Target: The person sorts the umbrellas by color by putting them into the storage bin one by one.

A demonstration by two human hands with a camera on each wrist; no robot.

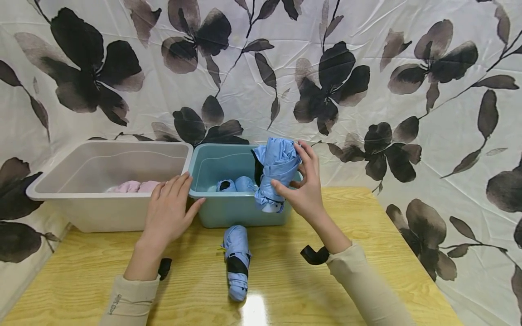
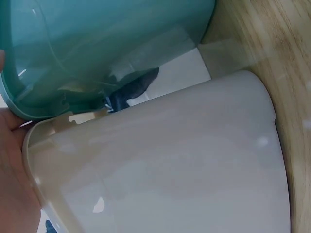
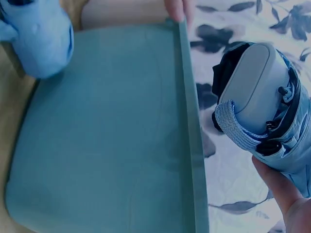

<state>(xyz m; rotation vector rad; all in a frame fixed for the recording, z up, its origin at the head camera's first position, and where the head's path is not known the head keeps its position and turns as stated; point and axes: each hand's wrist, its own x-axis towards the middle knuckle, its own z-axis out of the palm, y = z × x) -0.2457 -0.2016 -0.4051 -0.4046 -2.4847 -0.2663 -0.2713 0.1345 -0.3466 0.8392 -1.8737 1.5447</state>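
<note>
A folded blue umbrella (image 1: pixel 278 170) is gripped by my right hand (image 1: pixel 302 188) above the right front rim of the teal bin (image 1: pixel 240 209). Its pale handle end and wrist strap (image 3: pixel 232 125) show in the right wrist view. My left hand (image 1: pixel 170 209) rests with extended fingers on the rims where the white bin (image 1: pixel 110 213) meets the teal one. Inside the teal bin lie blue rolled bundles (image 1: pixel 244 184). Another folded blue umbrella (image 1: pixel 237 263), with a black band, lies on the wooden table in front of the teal bin.
Pink rolled bundles (image 1: pixel 129 186) lie in the white bin. Both bins stand side by side on the wooden table (image 1: pixel 195 280), against a floral cloth (image 1: pixel 261 68) behind. Black straps (image 1: pixel 315 255) are on both wrists.
</note>
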